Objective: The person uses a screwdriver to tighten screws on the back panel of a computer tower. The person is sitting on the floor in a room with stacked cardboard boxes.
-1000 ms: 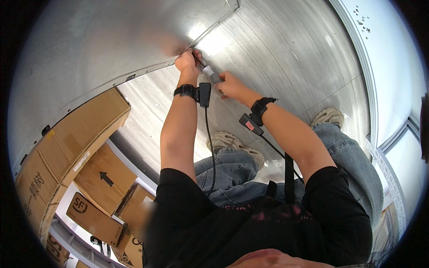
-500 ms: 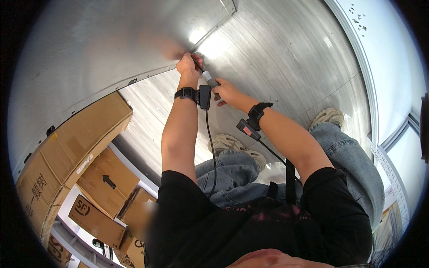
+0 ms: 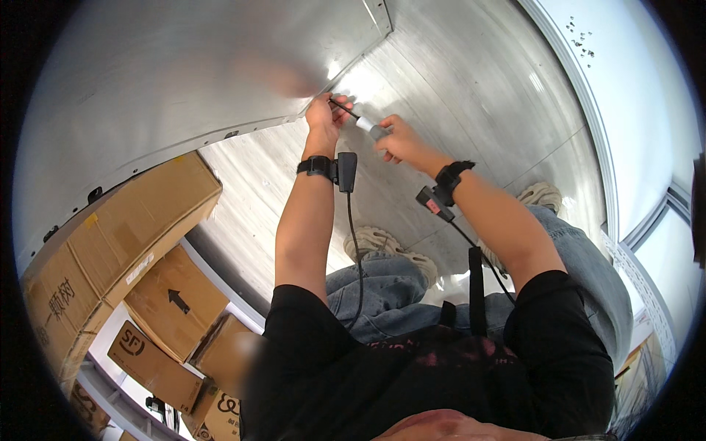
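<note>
My right hand (image 3: 403,143) is closed round the grey rear of a screwdriver's handle. The screwdriver (image 3: 364,123) has a white collar and a thin dark shaft, slanting up and left. Its tip ends among the fingers of my left hand (image 3: 322,116), beside the lower edge of a large metal panel (image 3: 198,81). The left thumb and index finger come together at the tip; the other fingers are curled loosely. Whatever small thing they may pinch is too small to make out. Both wrists carry black straps with cabled boxes.
Cardboard boxes (image 3: 173,298) are stacked at the left, one long carton (image 3: 136,220) lying against the panel. Grey wood-look floor (image 3: 471,88) spreads to the right, up to a white wall unit (image 3: 625,110). My shoes (image 3: 382,246) and jeans are below the hands.
Both hands have shifted right, the right one farther, taking the screwdriver along. More of its shaft shows, and the left fingers have loosened somewhat from the panel's edge.
</note>
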{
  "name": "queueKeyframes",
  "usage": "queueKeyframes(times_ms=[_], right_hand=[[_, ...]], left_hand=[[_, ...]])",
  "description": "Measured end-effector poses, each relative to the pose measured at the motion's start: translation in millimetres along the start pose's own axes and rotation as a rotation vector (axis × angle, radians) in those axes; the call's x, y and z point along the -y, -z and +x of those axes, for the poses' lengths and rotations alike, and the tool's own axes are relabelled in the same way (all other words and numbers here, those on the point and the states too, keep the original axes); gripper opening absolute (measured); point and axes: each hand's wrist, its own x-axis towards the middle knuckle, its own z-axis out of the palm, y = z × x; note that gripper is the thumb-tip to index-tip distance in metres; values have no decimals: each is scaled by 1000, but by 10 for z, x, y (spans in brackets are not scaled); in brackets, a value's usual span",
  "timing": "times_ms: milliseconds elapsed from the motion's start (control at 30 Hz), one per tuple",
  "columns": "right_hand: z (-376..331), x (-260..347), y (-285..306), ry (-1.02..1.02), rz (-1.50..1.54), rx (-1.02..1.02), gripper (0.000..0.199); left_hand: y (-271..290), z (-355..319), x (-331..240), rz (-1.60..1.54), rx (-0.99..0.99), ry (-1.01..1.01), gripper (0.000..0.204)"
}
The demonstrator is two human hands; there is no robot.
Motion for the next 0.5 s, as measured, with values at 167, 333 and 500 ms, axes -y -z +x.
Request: queueKeyframes(times_ms=[167, 333, 500], right_hand=[[-153, 200, 528, -24, 92, 30, 41], [-351, 245, 873, -4, 179, -27, 33], [-697, 259, 1367, 58, 322, -139, 28]], left_hand=[[-323, -184, -106, -5, 166, -86, 26], [-787, -305, -199, -24, 270, -137, 22], [-1530, -463, -280, 9, 403, -100, 19]])
